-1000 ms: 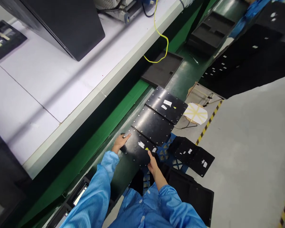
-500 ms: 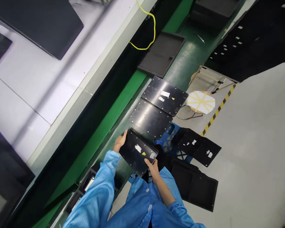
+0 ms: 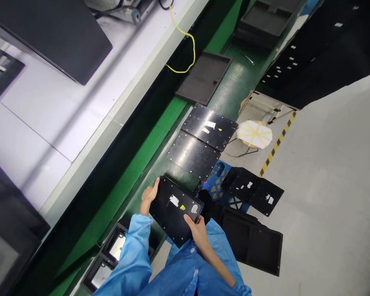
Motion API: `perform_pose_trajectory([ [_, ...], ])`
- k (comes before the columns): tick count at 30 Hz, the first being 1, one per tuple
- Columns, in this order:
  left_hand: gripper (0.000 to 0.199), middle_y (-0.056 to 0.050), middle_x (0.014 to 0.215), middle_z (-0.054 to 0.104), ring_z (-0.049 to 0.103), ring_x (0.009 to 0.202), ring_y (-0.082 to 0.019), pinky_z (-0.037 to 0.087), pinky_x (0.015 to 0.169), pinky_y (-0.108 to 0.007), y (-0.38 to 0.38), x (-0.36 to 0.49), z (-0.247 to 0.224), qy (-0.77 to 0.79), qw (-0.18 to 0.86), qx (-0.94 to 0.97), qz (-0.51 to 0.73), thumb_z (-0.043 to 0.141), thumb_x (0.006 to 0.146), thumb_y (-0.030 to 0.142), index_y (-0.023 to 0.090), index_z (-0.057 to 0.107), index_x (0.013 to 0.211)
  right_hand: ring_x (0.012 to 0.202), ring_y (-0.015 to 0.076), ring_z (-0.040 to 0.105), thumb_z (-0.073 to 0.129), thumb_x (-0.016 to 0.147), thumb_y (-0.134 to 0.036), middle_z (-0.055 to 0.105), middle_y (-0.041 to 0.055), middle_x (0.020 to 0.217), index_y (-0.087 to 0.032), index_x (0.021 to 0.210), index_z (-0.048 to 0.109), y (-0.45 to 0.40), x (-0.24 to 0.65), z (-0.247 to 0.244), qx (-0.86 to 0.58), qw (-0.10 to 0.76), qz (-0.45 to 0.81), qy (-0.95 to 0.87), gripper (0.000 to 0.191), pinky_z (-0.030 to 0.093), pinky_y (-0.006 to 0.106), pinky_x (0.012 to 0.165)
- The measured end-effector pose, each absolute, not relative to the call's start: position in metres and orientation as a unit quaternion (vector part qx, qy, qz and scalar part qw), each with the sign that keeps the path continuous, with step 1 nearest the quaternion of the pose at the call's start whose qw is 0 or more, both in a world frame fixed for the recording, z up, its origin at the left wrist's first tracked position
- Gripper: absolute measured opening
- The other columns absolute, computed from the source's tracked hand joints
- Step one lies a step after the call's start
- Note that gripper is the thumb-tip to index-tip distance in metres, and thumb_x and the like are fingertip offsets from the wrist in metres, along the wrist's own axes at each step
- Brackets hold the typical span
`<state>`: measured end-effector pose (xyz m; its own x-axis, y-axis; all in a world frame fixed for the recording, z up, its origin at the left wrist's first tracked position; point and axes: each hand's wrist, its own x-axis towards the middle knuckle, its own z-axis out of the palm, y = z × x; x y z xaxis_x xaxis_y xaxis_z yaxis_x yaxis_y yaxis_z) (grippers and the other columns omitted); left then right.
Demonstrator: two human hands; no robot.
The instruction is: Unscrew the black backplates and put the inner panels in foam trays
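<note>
A black flat panel with small screw holes along its edges is held between both hands, close to my body at the front of the green bench. White paper labels and a yellow sticker mark its top face. My left hand grips the panel's left edge, thumb along the corner. On the right edge, my right hand has its thumb on top and its fingers curled beneath. Just beyond lie two similar plates: a bare dark plate and a labelled plate, side by side. The panel's underside is hidden.
A black foam tray lies farther along the green bench. Frames with bright panes sit at lower left. To the right are a blue crate, black panels, dark trays and a round stool.
Both hands have drawn the black panel toward my body and slightly left, away from the two plates. The view has shifted a little; both hands keep their grip.
</note>
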<state>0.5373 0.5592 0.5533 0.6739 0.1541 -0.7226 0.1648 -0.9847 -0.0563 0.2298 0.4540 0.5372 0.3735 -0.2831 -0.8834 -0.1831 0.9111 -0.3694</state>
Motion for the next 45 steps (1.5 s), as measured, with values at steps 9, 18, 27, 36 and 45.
perform_pose_trajectory([
  [9,0.111,-0.029,0.111,0.081,0.073,0.114,-0.051,0.056,0.098,-0.058,0.485,0.553,0.641,0.035,-0.008,0.965,-0.260,0.012,0.090,0.101,0.015,0.082,0.091,0.128,0.0343,0.073,0.101,0.075,-0.040,0.082,0.0035,0.127,-0.030,0.120,0.078,0.379,0.248,0.594,-0.306,0.803,-0.047,0.509,0.052,0.061,0.044,0.111],
  [18,0.112,-0.029,0.103,0.079,0.073,0.110,-0.051,0.054,0.096,-0.056,0.329,0.578,0.654,-0.053,-0.005,0.973,-0.224,0.017,0.090,0.102,0.011,0.082,0.090,0.128,0.0365,0.075,0.099,0.078,-0.041,0.080,0.0061,0.134,-0.033,0.135,0.076,0.287,0.266,0.571,-0.202,0.820,-0.031,0.534,0.062,0.068,0.050,0.100],
  [27,0.113,-0.030,0.112,0.081,0.076,0.115,-0.048,0.058,0.098,-0.054,0.283,0.585,0.623,-0.015,-0.011,0.974,-0.227,0.018,0.090,0.102,0.010,0.084,0.100,0.135,0.0365,0.071,0.092,0.084,-0.058,0.076,0.0067,0.145,-0.031,0.149,0.066,0.210,0.282,0.560,-0.271,0.825,0.009,0.496,0.075,0.061,0.051,0.112],
  [36,0.108,-0.030,0.114,0.080,0.076,0.113,-0.047,0.058,0.099,-0.056,0.275,0.582,0.604,0.040,-0.005,0.978,-0.206,0.020,0.094,0.098,0.012,0.085,0.100,0.147,0.0351,0.061,0.088,0.087,-0.061,0.072,0.0065,0.151,-0.030,0.157,0.063,0.175,0.299,0.531,-0.384,0.781,0.041,0.491,0.081,0.045,0.054,0.128],
  [45,0.108,-0.030,0.113,0.080,0.075,0.115,-0.049,0.057,0.102,-0.059,0.269,0.605,0.611,0.055,-0.013,0.981,-0.186,0.020,0.095,0.096,0.011,0.086,0.105,0.152,0.0340,0.055,0.091,0.084,-0.059,0.064,0.0057,0.161,-0.032,0.163,0.056,0.170,0.333,0.521,-0.346,0.820,0.059,0.452,0.091,0.038,0.053,0.133],
])
